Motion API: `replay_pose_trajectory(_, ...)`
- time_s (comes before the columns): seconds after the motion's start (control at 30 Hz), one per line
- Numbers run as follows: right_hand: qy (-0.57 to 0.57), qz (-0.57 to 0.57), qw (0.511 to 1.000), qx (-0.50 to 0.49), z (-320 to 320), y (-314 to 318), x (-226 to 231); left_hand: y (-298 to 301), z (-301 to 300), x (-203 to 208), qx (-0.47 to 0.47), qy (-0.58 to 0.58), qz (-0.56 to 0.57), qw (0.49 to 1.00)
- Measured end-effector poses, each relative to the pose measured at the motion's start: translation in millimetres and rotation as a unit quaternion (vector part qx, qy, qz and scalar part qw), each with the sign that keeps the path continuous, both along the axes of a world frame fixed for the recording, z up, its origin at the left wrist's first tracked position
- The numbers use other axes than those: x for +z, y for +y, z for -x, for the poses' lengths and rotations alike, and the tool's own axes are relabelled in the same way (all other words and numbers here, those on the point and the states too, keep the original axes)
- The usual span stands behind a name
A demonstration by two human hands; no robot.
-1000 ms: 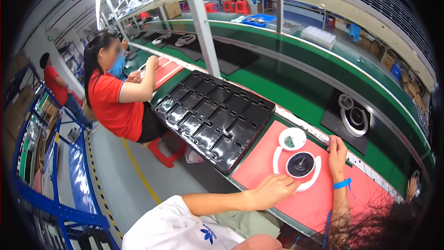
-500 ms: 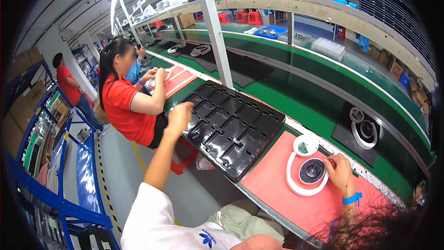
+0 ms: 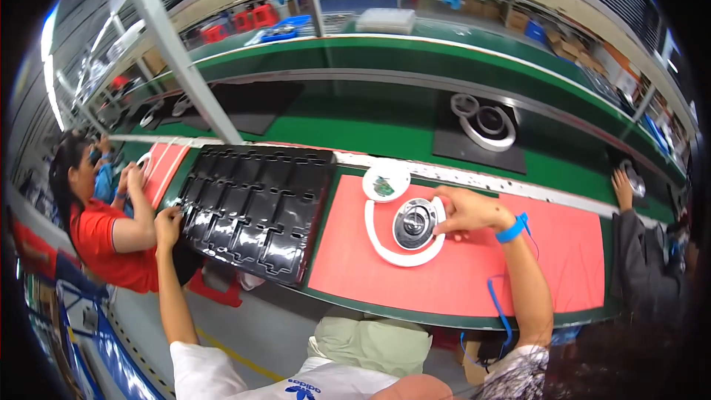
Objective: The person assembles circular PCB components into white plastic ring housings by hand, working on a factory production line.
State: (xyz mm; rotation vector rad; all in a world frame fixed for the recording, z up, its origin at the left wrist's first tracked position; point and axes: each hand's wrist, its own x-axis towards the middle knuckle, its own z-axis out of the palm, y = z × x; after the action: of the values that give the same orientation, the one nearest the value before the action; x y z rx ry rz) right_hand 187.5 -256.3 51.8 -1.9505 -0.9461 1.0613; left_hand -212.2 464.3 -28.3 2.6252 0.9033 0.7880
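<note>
White headphones (image 3: 385, 250) lie on a pink mat in front of me. One round cup (image 3: 386, 182) shows a green circuit board, and the other holds a black speaker disc (image 3: 413, 224). My right hand (image 3: 474, 211), with a blue wrist strap, grips the rim of the speaker cup between thumb and fingers. At the left edge of the black moulded tray (image 3: 248, 207), my left hand (image 3: 169, 227) has its fingers drawn together. Whatever they hold, if anything, is too small to make out.
The pink mat (image 3: 355, 281) covers the bench right of the tray. Beyond runs a green conveyor (image 3: 355, 122) carrying another headphone set (image 3: 487, 127) on a black mat. A metal post (image 3: 174, 52) rises behind the tray. People work at left (image 3: 111, 230) and right (image 3: 648, 252).
My view has swung right. My right hand has closed more firmly around the speaker cup's edge, and the headphones have turned slightly. My left hand remains by the tray's left edge.
</note>
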Motion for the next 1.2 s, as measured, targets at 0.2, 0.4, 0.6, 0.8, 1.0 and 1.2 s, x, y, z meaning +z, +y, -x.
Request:
replay_pose_trajectory(0.2, -0.129, -0.026, 0.991, 0.024, -16, -16, -16, -32, -10, 21, -0.005, -0.186, 0.022, 0.982)
replay_pose_trajectory(0.4, -0.02, 0.103, 0.994, 0.014, 12, -9, 17, -357, -66, 79, -0.208, -0.319, 0.168, 0.909)
replay_pose_trajectory(0.6, -0.125, 0.082, 0.989, 0.0, 13, -3, -7, -490, -119, 1, -0.42, -0.195, 0.209, 0.861)
replay_pose_trajectory(0.8, -0.277, 0.067, 0.958, 0.018, 5, -17, -19, -495, -132, -14, -0.336, -0.213, 0.36, 0.844)
replay_pose_trajectory(1.0, -0.257, 0.075, 0.961, 0.061, -9, -39, 12, -490, -138, -16, -0.305, -0.268, 0.43, 0.807)
replay_pose_trajectory(1.2, -0.477, -0.062, 0.873, -0.077, 26, -8, 23, -482, -150, 6, -0.302, -0.275, 0.445, 0.797)
